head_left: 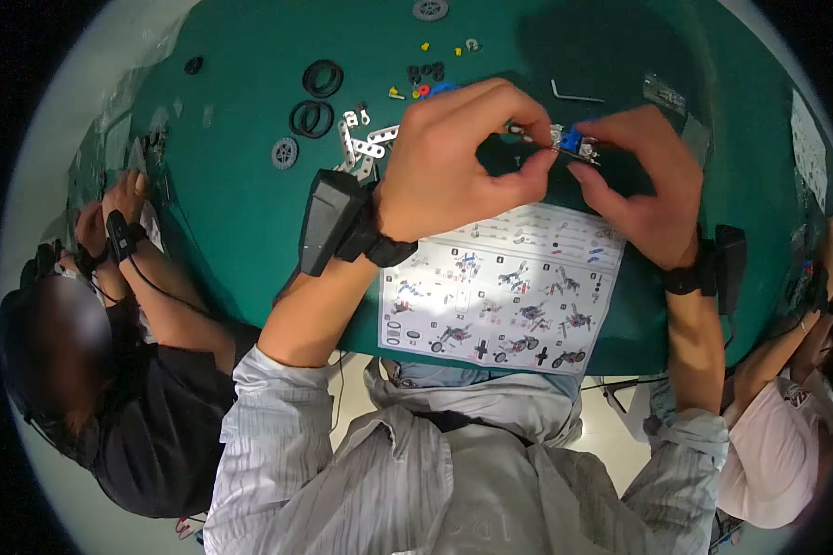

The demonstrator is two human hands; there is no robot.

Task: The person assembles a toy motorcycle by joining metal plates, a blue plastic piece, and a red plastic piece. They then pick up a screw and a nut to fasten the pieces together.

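Between my two hands is a small metal assembly with a blue part (pixel 571 141), held above the green table. The fingers of my left hand (pixel 477 153) pinch its left end. My right hand (pixel 648 176) has its thumb and forefinger closed on the right end. Below the hands lies a printed instruction sheet (pixel 500 301) with several step drawings. Silver perforated strips (pixel 368 148) are heaped just left of my left hand, and a blue piece (pixel 442 90) shows partly behind it.
Black rubber rings (pixel 323 79), a grey wheel (pixel 285 153) and another wheel (pixel 430 10) lie on the green table (pixel 241 240). An L-shaped key (pixel 578 97) and a plastic bag (pixel 664 92) are beyond my right hand. Co-workers sit at left (pixel 157 407) and right (pixel 777 444).
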